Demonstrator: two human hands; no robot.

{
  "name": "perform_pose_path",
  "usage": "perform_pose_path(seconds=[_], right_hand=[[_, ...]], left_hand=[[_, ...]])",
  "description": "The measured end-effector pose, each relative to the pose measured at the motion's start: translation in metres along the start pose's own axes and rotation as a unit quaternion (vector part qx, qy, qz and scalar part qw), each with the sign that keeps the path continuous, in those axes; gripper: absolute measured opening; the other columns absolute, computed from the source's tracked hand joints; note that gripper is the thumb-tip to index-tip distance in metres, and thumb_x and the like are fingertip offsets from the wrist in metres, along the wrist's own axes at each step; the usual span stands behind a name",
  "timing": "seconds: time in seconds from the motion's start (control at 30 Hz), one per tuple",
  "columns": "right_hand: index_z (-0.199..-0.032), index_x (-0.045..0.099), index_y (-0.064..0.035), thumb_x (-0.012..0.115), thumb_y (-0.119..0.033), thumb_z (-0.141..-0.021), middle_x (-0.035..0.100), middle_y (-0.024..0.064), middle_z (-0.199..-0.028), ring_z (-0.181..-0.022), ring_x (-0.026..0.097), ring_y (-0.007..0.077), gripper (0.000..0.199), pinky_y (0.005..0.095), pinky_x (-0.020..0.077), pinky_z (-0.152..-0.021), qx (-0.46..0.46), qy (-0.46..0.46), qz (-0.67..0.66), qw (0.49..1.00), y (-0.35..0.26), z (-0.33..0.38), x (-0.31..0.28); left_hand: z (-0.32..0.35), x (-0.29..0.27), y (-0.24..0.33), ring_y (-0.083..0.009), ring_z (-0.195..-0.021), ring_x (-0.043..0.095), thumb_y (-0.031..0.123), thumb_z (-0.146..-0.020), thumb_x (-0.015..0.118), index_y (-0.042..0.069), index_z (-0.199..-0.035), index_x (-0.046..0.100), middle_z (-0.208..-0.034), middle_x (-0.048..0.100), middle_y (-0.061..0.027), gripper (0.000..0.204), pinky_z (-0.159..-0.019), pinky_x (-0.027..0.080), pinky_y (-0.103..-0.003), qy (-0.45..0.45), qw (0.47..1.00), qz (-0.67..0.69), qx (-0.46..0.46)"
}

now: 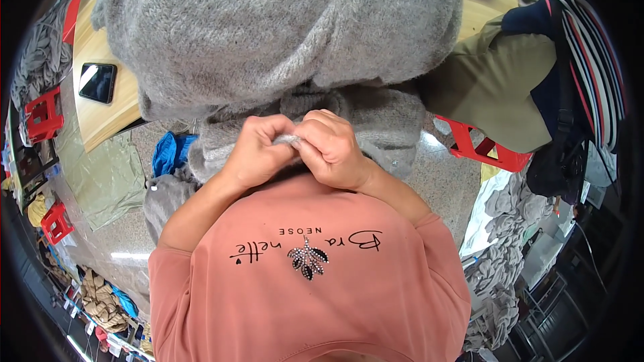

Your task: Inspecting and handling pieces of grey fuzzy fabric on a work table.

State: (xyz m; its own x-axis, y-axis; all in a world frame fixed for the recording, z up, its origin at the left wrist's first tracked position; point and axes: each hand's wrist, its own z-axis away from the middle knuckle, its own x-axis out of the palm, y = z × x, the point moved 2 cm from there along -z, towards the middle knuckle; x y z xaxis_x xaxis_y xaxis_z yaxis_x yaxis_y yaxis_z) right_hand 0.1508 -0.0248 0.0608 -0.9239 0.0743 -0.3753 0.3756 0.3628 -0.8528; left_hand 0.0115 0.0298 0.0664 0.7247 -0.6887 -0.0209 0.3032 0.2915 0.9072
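A fuzzy grey knit garment [386,121] lies over my lap, below the table edge. My left hand [260,146] pinches a pale edge of the knit between thumb and fingers. Close against it, my right hand [332,147] grips the same edge with curled fingers. Between the two hands a short rolled bit of light grey knit shows; the fingertips partly hide it. Just beyond my hands, a big mound of grey knit fabric [288,27] covers most of the table.
A black phone [98,82] lies on the wooden table [87,37] at the left. To the right sits a person in olive trousers [493,80], close by a red stool [495,151]. Blue cloth [171,154] and grey knit pieces [506,228] are lower down on either side.
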Motion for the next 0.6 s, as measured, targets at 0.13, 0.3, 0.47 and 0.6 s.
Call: perform_pose_path(seconds=[0.13, 0.3, 0.47, 0.6], right_hand=[[-0.076, 0.054, 0.0008, 0.054, 0.003, -0.073, 0.049, 0.0111, -0.064, -0.056, 0.049, 0.0228, 0.004, 0.0304, 0.0379, -0.050, 0.088, 0.069, -0.008, 0.994, 0.011, -0.001, -0.002], [-0.076, 0.054, 0.0004, 0.054, 0.002, -0.074, 0.050, 0.0081, -0.065, -0.053, 0.049, 0.0183, 0.002, 0.0299, 0.0377, -0.048, 0.112, -0.008, -0.125, 0.986, 0.012, 0.001, -0.004], [-0.074, 0.055, -0.0002, 0.054, 0.001, -0.073, 0.051, 0.0091, -0.064, -0.053, 0.049, 0.0209, 0.002, 0.0312, 0.0380, -0.048, 0.071, -0.019, -0.108, 0.991, 0.012, -0.005, -0.002], [-0.070, 0.053, -0.0022, 0.055, -0.004, -0.072, 0.052, 0.0114, -0.065, -0.058, 0.053, 0.0298, 0.004, 0.0371, 0.0417, -0.051, 0.065, 0.023, -0.035, 0.997, 0.010, -0.003, 0.005]], left_hand=[[-0.003, 0.001, -0.005, -0.0025, -0.056, 0.045, 0.002, -0.074, 0.062, 0.000, -0.072, 0.059, -0.063, 0.055, 0.0020, 0.003, -0.047, 0.035, -0.019, 0.007, 0.991, 0.114, -0.065], [-0.007, -0.002, 0.001, -0.0024, -0.056, 0.045, 0.001, -0.073, 0.062, 0.001, -0.072, 0.059, -0.062, 0.055, 0.0020, 0.003, -0.047, 0.035, -0.019, 0.032, 0.984, 0.173, -0.014], [0.001, -0.001, 0.001, -0.0018, -0.056, 0.043, 0.001, -0.072, 0.064, 0.001, -0.069, 0.057, -0.062, 0.054, 0.0043, 0.008, -0.048, 0.034, -0.019, 0.057, 0.998, 0.001, 0.000], [-0.001, -0.008, -0.003, -0.0027, -0.058, 0.047, -0.001, -0.069, 0.065, 0.002, -0.068, 0.057, -0.063, 0.056, 0.0027, 0.008, -0.051, 0.037, -0.019, 0.019, 0.998, 0.052, -0.013]])
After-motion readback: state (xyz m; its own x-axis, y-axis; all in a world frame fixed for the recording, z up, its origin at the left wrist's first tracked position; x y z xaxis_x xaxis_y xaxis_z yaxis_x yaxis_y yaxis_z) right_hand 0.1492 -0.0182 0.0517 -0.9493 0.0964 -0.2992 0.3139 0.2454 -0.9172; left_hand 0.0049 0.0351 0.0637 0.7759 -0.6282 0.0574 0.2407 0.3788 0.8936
